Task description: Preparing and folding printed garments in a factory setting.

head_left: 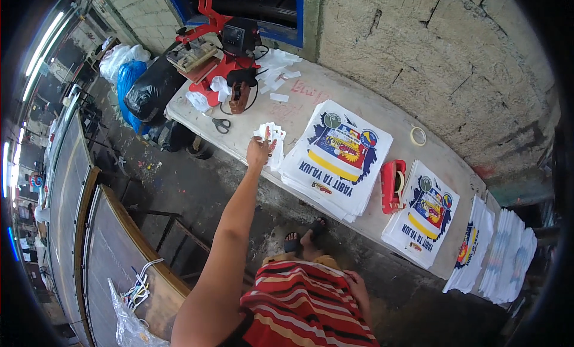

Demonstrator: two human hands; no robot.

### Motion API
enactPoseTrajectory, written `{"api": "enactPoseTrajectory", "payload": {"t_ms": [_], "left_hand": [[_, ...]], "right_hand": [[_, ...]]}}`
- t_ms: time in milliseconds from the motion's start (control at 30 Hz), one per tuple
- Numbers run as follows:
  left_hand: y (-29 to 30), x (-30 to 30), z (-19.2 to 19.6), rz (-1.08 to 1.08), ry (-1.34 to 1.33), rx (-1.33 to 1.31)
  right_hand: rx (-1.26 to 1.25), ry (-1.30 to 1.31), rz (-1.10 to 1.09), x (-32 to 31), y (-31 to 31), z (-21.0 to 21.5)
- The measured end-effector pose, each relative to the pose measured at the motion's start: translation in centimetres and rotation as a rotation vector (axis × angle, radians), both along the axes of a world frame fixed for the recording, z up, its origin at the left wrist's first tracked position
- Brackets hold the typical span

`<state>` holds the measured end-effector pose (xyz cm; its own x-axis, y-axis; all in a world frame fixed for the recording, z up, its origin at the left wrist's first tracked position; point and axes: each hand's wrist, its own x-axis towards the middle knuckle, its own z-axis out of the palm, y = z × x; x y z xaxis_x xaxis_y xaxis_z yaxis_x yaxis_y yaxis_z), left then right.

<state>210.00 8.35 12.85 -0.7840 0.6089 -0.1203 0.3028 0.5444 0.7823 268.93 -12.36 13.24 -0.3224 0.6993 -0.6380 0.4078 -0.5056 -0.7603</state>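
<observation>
My left arm stretches forward to the table, and my left hand (257, 152) is closed at the near edge of a small pile of printed paper slips (275, 151). Its fingertips pinch a slip there, white with a red and dark print. Down by my striped shirt hangs my right hand (359, 289), partly hidden by the cloth; its fingers do not show well enough to read. Right of the slips lies a thick stack of white printed sheets (299, 167) with a blue, red and yellow design. Dark-handled scissors (222, 125) rest left of the slips.
A red heat press (224, 69) stands at the table's far left, amid paper scraps (278, 63). Rightward are a red tape dispenser (392, 185), a tape roll (418, 136), a second printed stack (391, 230) and folded white bundles (507, 257). Black bags (152, 90) lie on the floor.
</observation>
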Motion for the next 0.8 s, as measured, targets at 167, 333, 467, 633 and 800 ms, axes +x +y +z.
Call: {"api": "enactPoseTrajectory", "payload": {"t_ms": [167,333,467,633,800], "left_hand": [[2.3,-1.3,-2.7,0.002,0.208,-0.351],[2.7,-5.3,-4.6,-0.076,0.186,-0.174],[1.4,-7.0,-2.6,-0.132,0.259,-0.030],[0.8,-4.7,1.8,-0.100,0.237,0.026],[1.3,2.9,4.0,-0.732,0.052,0.136]], "right_hand": [[0.025,0.060,0.094,-4.6,6.3,3.8],[-0.005,0.133,-0.011,-6.4,12.7,5.0],[0.059,0.183,-0.083,-7.1,15.5,6.2],[0.377,0.074,-0.165,-9.2,17.4,7.8],[0.875,-0.199,0.081,-14.1,20.2,6.9]]}}
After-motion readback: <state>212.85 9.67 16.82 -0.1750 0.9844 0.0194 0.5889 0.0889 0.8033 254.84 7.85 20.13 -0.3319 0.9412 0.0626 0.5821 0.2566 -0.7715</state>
